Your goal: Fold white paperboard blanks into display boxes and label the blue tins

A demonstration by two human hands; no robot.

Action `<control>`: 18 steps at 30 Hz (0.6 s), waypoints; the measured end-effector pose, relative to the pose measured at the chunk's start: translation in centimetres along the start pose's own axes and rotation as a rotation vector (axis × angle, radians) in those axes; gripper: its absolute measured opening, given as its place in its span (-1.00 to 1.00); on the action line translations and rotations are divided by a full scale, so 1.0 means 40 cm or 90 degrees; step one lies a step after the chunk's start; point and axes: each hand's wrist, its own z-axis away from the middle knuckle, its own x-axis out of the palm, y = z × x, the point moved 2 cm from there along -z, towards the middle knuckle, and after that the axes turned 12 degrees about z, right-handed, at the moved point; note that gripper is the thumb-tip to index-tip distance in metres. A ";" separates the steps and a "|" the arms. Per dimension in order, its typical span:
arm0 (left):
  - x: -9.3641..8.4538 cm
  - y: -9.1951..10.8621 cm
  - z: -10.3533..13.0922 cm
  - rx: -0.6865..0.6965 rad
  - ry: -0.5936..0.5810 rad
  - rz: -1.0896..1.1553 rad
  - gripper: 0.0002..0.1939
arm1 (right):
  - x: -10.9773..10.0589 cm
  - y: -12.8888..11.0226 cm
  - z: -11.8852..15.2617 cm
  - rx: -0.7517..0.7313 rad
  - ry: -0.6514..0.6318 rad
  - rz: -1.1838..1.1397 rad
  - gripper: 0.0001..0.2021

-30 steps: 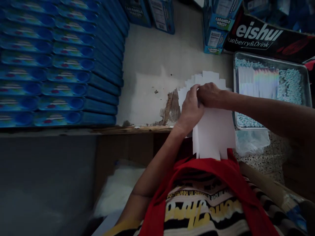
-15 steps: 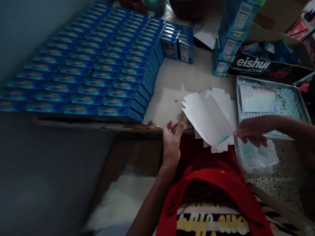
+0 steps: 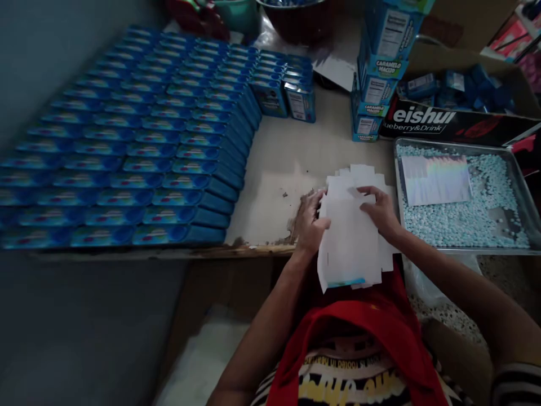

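Observation:
A flat white carton blank (image 3: pixel 349 239) lies over a stack of similar blanks (image 3: pixel 386 262) at the table's front edge, with a blue strip along its lower end. My left hand (image 3: pixel 311 223) holds its left side, thumb on top and the other fingers by the edge. On the blank's upper right part rests my right hand (image 3: pixel 380 213), its thumb and forefinger apart and the remaining fingers curled. Shiny sheets (image 3: pixel 435 180) lie on pale blue candies in a metal tray (image 3: pixel 523 189) to the right.
Rows of filled blue boxes (image 3: pixel 127 149) cover the table's left side, with a few standing boxes (image 3: pixel 300 101) behind. A tall stack of blue cartons (image 3: pixel 376 90) stands at the back, beside a black cardboard box (image 3: pixel 465 124) holding blue packs. A dark bowl (image 3: pixel 296 22) is farther back.
The top blank has turned from slanted to nearly straight. My left hand has come onto its left side. My right hand has moved from its lower corner up onto its upper right part.

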 end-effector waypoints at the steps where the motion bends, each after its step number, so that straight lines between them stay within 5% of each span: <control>1: 0.006 0.006 0.001 -0.002 -0.017 -0.007 -0.29 | -0.009 0.001 0.016 -0.028 0.029 0.071 -0.49; 5: 0.019 0.036 0.014 -0.055 -0.113 0.077 -0.26 | -0.030 -0.010 0.047 -0.102 0.030 0.322 -0.67; 12: 0.053 0.047 0.072 -0.128 -0.087 0.173 -0.62 | -0.047 -0.033 0.050 -0.113 -0.068 0.378 -0.75; 18: 0.092 0.040 0.087 0.059 -0.010 0.091 -0.58 | -0.029 -0.041 0.050 -0.150 -0.025 0.388 -0.79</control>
